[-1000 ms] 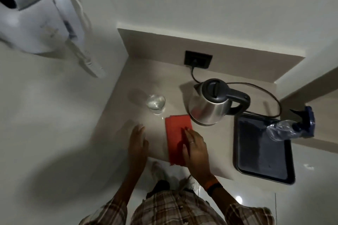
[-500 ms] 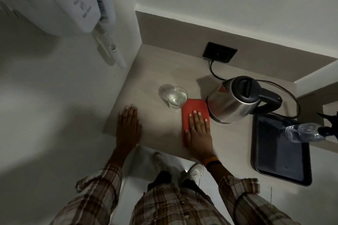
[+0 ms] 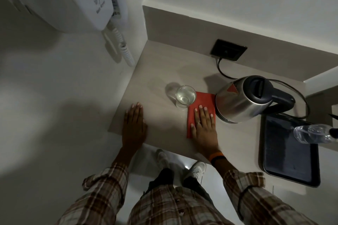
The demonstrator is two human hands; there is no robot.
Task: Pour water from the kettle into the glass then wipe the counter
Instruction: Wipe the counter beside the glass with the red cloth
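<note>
A clear glass (image 3: 185, 97) holding water stands on the beige counter (image 3: 162, 71). Right of it a steel kettle (image 3: 243, 100) with a black lid and handle sits upright on its base. Between them lies a red cloth (image 3: 203, 100). My right hand (image 3: 204, 124) presses flat on the cloth, fingers spread, fingertips close to the kettle. My left hand (image 3: 135, 122) rests flat on the bare counter near its left front edge, holding nothing.
A black tray (image 3: 290, 162) lies at the right with a clear plastic bottle (image 3: 314, 133) over its far edge. A black socket (image 3: 228, 52) and the kettle cord (image 3: 225, 73) are at the back. A white wall-mounted dryer (image 3: 91, 0) hangs at the left.
My right hand has slid the red cloth away from me, up between the glass and the kettle. The left hand stays flat on the counter. The camera view has shifted.
</note>
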